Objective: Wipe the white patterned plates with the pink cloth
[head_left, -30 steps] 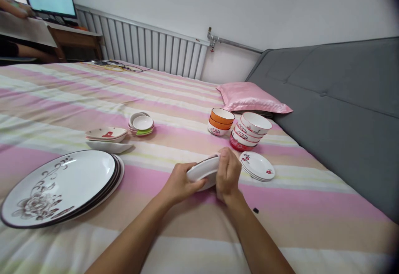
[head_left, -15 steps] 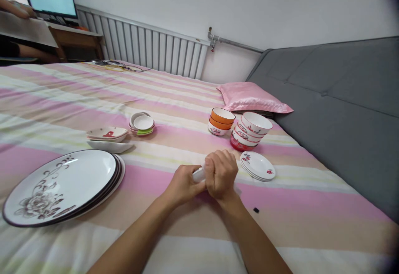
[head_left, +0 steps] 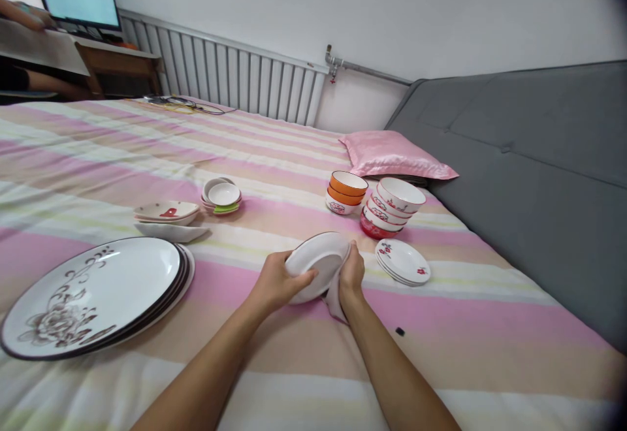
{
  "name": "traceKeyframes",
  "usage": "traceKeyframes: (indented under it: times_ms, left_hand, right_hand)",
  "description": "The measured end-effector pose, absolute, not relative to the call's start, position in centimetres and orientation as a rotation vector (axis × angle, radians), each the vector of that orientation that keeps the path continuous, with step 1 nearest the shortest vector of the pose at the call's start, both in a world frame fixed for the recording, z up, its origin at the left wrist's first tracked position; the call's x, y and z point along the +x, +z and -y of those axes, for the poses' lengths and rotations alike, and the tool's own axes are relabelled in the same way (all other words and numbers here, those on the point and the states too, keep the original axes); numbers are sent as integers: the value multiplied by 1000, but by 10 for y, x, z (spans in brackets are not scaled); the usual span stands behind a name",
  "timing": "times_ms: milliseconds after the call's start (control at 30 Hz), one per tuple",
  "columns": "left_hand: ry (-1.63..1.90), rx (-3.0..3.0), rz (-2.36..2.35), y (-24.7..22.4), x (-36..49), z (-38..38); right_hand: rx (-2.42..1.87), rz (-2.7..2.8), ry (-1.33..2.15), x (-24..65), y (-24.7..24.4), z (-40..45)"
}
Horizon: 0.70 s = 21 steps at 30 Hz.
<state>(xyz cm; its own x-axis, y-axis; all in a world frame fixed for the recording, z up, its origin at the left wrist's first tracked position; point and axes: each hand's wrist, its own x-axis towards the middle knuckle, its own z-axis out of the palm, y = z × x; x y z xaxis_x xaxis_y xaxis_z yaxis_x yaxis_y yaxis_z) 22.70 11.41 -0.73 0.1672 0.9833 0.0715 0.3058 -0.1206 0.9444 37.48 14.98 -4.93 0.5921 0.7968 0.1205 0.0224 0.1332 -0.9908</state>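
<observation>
Two hands meet at one white plate. Half a second ago the right fist hid most of it; now its broad face shows, and a pale cloth hangs into view below the right fingers. Plate: round, plain on the visible side, raised rim, shaded middle, tilted up off the bedspread. Left hand grips the left edge, thumb flat across the face, other fingers mostly hidden behind. Right hand curled at the right rim, cloth pinched between it and the plate. Forearms converge from below. Just right of the right fingers: stacked flowered plates. Beyond them, white-and-red bowls and orange bowls. Well left of the left fingers: dark-rimmed plates.
</observation>
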Motion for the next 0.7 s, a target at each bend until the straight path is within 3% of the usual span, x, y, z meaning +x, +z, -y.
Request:
traceKeyframes:
  times_ms: [267,433,500,700]
  left_hand:
    - [1057,1628,-1055,-6,228,-108]
    - [995,1762,-970,-8,234,-104]
    - [1014,1801,-972,-10,234,-104]
    - [916,1839,-1083,-11,236,-105]
  right_hand:
    - [-1304,847,462,388,-20,-135]
    - [-1246,1699,-327,387,17,-106]
    - [-1186,1915,-479,377,22,-98]
    - [-1178,1868,-515,371,10,-107]
